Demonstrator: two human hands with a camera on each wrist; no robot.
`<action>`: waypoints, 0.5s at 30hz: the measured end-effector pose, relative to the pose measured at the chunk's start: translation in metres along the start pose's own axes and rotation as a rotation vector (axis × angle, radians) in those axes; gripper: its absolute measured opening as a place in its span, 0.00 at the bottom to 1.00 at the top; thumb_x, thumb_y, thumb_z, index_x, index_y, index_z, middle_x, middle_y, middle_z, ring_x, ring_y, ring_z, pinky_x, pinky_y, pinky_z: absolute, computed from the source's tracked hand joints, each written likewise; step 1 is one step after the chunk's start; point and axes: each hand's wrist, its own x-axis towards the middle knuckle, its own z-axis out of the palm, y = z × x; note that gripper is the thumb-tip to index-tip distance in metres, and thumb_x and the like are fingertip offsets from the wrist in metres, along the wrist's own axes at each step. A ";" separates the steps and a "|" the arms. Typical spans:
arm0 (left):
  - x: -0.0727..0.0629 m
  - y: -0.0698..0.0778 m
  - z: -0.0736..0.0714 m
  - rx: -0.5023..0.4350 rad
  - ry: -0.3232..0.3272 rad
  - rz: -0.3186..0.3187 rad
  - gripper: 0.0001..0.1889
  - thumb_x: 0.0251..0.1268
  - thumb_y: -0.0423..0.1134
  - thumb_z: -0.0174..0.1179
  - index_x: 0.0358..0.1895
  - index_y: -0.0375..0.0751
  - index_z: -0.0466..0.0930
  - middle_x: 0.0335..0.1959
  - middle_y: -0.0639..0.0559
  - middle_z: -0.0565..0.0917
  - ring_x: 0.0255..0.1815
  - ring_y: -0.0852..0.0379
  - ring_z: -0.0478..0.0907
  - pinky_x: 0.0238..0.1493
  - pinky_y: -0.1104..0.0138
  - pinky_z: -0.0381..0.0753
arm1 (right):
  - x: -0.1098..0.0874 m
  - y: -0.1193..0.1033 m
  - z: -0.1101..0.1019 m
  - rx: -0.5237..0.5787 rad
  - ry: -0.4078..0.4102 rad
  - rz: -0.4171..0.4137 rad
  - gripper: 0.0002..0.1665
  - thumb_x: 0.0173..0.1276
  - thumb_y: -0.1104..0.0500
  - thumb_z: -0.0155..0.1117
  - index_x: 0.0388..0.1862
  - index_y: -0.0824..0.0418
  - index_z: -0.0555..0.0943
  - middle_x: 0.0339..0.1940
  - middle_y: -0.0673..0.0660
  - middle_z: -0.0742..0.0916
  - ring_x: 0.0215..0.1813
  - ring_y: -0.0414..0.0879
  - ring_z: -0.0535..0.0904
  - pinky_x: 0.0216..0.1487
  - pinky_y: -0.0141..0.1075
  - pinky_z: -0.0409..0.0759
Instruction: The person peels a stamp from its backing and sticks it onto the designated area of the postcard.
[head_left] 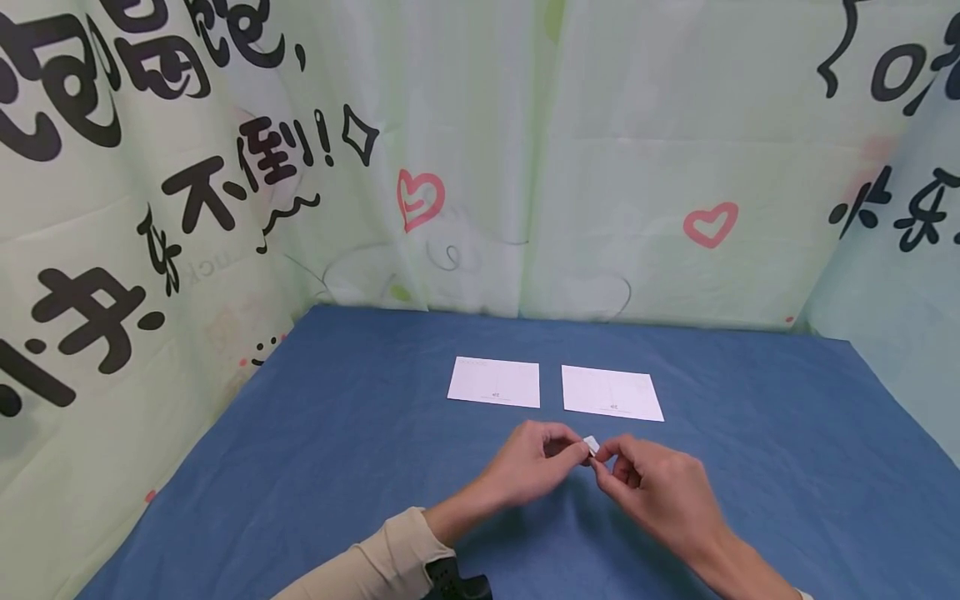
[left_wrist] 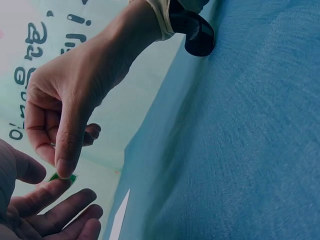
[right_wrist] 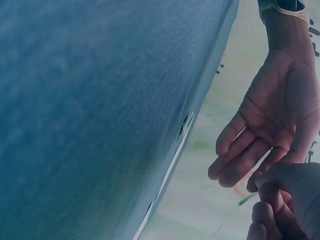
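— Where is the small piece right now?

— I see a small white tab (head_left: 591, 445) held up above the blue tablecloth (head_left: 300, 450), right between my two hands. The left hand (head_left: 534, 463) pinches it from the left with thumb and forefinger; the right hand (head_left: 651, 485) meets it from the right, fingertips curled onto its other edge.

— So both hands grip it?

— Yes, both pinch it, fingertip to fingertip. In the left wrist view the tab shows as a little green sliver (left_wrist: 63, 177) under the tip of one finger, the other hand's fingers just below it. In the right wrist view I can only make out a thin green edge (right_wrist: 247, 200) near the fingers; the contact itself is hidden there.

— What else is on the table?

— Two white cards, the left card (head_left: 495, 382) and the right card (head_left: 611, 392), lie flat side by side just beyond the hands, apart from each other.
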 end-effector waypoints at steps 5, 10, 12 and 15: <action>-0.001 0.000 0.001 0.012 0.015 0.014 0.10 0.73 0.39 0.61 0.40 0.38 0.90 0.34 0.52 0.90 0.35 0.70 0.82 0.40 0.73 0.78 | -0.001 0.000 0.001 0.023 0.008 -0.023 0.16 0.44 0.66 0.78 0.29 0.51 0.83 0.18 0.34 0.75 0.22 0.24 0.66 0.23 0.21 0.67; -0.002 0.001 0.002 0.011 0.025 0.022 0.09 0.72 0.37 0.61 0.39 0.36 0.90 0.34 0.49 0.90 0.33 0.70 0.81 0.39 0.73 0.77 | -0.002 -0.001 0.002 0.035 0.015 -0.041 0.14 0.45 0.65 0.76 0.29 0.50 0.83 0.18 0.34 0.75 0.22 0.24 0.67 0.23 0.21 0.67; -0.002 0.002 0.002 0.012 0.027 0.021 0.09 0.72 0.36 0.61 0.38 0.36 0.90 0.34 0.48 0.90 0.32 0.69 0.80 0.37 0.74 0.77 | -0.002 -0.002 0.002 0.033 0.017 -0.046 0.13 0.46 0.64 0.75 0.28 0.50 0.83 0.18 0.34 0.75 0.22 0.24 0.67 0.23 0.21 0.67; -0.002 0.002 0.003 0.017 0.032 0.020 0.09 0.72 0.36 0.61 0.37 0.36 0.89 0.33 0.46 0.89 0.28 0.68 0.77 0.33 0.74 0.75 | -0.002 -0.002 0.002 0.037 0.015 -0.045 0.10 0.50 0.62 0.75 0.29 0.49 0.83 0.19 0.33 0.75 0.22 0.23 0.67 0.23 0.21 0.67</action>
